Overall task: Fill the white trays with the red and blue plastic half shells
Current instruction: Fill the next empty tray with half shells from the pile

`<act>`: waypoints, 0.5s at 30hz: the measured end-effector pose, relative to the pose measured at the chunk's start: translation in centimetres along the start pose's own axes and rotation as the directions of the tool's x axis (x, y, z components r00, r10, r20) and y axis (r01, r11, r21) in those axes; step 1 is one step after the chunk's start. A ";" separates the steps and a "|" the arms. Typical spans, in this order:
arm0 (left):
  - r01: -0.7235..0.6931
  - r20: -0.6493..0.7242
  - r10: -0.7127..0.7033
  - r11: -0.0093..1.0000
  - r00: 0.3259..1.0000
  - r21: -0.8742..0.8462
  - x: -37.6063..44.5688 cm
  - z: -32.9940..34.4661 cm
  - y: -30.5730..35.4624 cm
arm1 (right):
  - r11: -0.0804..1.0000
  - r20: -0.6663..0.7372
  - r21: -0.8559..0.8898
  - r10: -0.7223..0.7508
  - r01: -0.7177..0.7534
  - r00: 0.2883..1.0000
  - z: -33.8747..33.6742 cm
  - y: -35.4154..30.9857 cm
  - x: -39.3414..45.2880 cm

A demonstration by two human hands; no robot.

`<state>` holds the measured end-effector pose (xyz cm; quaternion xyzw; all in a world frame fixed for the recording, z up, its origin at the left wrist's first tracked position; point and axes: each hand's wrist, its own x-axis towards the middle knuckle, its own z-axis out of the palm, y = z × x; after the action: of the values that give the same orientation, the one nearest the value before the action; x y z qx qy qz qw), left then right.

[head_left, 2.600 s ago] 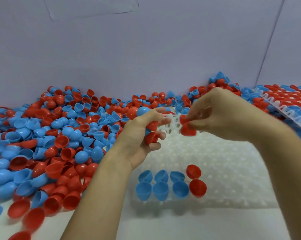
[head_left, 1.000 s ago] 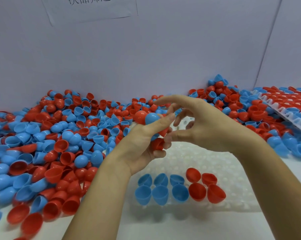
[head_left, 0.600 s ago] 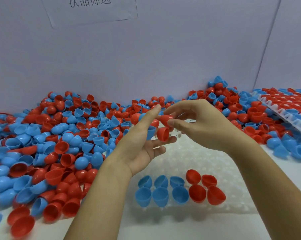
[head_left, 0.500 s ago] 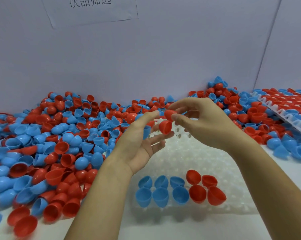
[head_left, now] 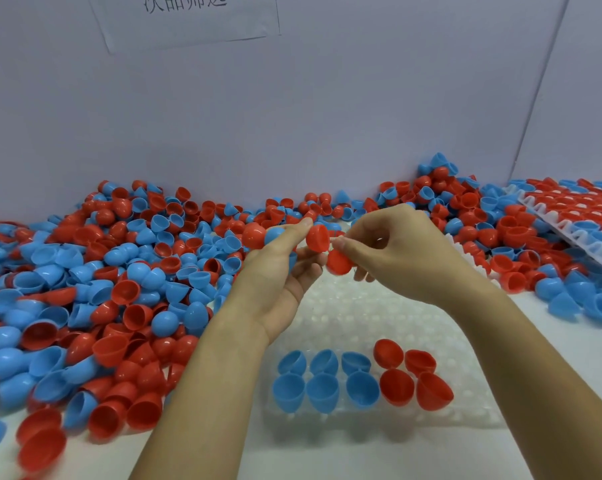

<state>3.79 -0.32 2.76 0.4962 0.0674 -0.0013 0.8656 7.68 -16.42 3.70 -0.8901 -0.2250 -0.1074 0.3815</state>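
Observation:
A white tray (head_left: 355, 313) with dimpled cells lies before me. Its near edge holds several blue half shells (head_left: 322, 389) and several red ones (head_left: 410, 379). My left hand (head_left: 278, 271) is raised over the tray's far part, fingers partly extended, with a blue shell (head_left: 275, 235) against its index finger. My right hand (head_left: 393, 251) meets it from the right. It pinches one red half shell (head_left: 318, 238) at the fingertips and keeps a second red half shell (head_left: 337, 262) under its fingers.
A deep pile of loose red and blue half shells (head_left: 112, 282) covers the table to the left and along the back wall. A filled tray (head_left: 583, 216) sits at the far right. A paper sheet (head_left: 188, 15) hangs on the wall.
Two more red shells have appeared at the right end of the near rows. My right hand came back to my left hand and drew red shells out of it.

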 end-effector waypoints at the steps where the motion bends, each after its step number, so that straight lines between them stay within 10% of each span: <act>1: 0.001 -0.017 -0.001 1.000 1.000 -0.012 0.0 0.0 0.0 | 1.000 -0.005 0.006 -0.003 0.003 1.000 0.1 0.0 0.0; 15: 0.065 -0.066 -0.064 0.998 0.996 0.021 0.4 0.3 -0.2 | 0.953 0.131 -0.242 -0.155 0.183 0.979 -1.1 -1.8 0.1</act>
<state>4.23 -0.72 2.67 0.5036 0.1116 -0.0137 0.8566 6.84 -16.12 5.63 -0.9135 -0.3056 -0.1179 0.2413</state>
